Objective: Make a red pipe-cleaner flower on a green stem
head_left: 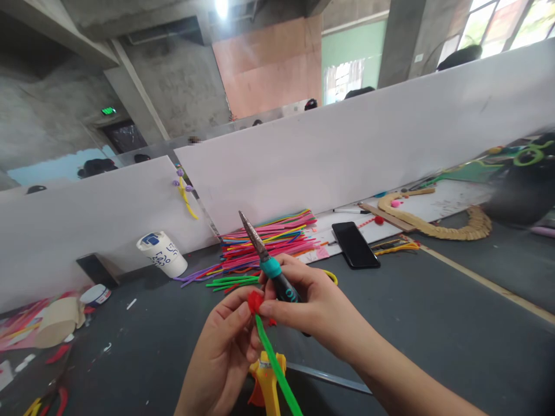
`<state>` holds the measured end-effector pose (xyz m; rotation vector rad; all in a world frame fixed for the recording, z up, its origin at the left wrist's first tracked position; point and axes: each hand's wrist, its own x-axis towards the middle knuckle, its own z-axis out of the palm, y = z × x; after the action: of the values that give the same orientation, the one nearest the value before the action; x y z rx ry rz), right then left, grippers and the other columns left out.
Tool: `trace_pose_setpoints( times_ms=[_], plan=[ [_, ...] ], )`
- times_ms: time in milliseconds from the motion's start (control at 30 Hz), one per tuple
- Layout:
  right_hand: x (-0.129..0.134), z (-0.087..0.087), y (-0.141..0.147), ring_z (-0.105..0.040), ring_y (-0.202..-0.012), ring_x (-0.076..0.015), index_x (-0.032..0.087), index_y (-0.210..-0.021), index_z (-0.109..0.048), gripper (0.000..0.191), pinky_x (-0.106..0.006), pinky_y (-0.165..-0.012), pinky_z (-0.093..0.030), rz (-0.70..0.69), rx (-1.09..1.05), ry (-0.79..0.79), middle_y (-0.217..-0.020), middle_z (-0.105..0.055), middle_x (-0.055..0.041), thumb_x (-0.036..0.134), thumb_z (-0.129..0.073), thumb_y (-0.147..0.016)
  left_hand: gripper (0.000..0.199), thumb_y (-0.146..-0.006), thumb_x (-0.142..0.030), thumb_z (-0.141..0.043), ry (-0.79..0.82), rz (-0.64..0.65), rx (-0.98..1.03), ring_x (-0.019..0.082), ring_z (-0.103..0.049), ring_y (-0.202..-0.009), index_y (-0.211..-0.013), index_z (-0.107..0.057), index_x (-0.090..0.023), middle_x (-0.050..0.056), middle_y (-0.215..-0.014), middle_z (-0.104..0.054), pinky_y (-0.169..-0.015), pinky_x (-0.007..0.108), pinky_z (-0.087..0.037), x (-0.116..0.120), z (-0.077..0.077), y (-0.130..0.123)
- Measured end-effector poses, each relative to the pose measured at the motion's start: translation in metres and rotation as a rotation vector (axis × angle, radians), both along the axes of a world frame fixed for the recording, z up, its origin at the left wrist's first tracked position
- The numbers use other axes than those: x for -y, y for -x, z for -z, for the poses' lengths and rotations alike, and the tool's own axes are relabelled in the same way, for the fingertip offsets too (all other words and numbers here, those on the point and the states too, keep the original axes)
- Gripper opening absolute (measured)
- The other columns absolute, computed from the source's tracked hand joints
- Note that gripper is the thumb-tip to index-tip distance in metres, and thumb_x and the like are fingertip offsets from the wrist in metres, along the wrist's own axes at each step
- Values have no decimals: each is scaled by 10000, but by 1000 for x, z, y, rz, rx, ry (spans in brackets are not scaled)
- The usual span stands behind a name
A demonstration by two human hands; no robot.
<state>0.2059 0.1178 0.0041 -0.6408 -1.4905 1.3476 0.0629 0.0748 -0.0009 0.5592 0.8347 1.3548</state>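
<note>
My left hand (229, 338) is closed, pinching a small red fuzzy piece (255, 301) between thumb and fingers. From that piece a green pipe cleaner (276, 365) runs down toward the bottom edge. My right hand (310, 294) is closed round the dark handle of needle-nose pliers (271, 267) with a teal collar, their tip pointing up and left. Its thumb and fingertips also touch the red piece. Just below my hands is a yellow hot glue gun (269, 386) with an orange trigger and a clear glue stick (327, 377) behind it.
Behind my hands lies a heap of coloured pipe cleaners (269, 240). A black phone (355, 245) is to the right, near a curved tan braided piece (455, 232). At left stand a white cup (162, 254) and a small jar (96, 295); scissors (60, 398) lie lower left. A white partition (347, 150) closes the back.
</note>
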Motion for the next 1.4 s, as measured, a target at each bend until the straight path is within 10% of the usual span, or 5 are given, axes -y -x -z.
trace_pose_setpoints(
  times_ms=[667, 1167, 1400],
  plan=[
    [0, -1, -2, -523, -719, -129, 178, -635, -602, 152, -254, -672, -427, -66, -30, 30, -773, -539, 20, 200, -735, -704, 182, -607, -252, -875, -137, -18, -199, 38, -564, -352, -731, -772, -168, 2, -614, -733, -332, 78, -434, 0, 2, 8],
    [21, -1, 5, -584, -771, -142, 183, -674, -610, 139, -227, -673, -500, 380, 119, -558, -881, -590, -47, 64, -599, -746, 147, -618, -163, -831, -421, -623, -629, 115, -637, -478, -717, -776, -256, -33, -672, -738, -471, 166, -543, 13, 0, -16],
    [27, 5, 10, -596, -781, -166, 164, -716, -625, 109, -261, -690, -524, 437, 142, -623, -894, -609, -89, 75, -577, -758, 173, -627, -156, -833, -488, -695, -612, 117, -635, -525, -733, -783, -283, -46, -695, -734, -509, 171, -546, 12, 5, -18]
  ],
)
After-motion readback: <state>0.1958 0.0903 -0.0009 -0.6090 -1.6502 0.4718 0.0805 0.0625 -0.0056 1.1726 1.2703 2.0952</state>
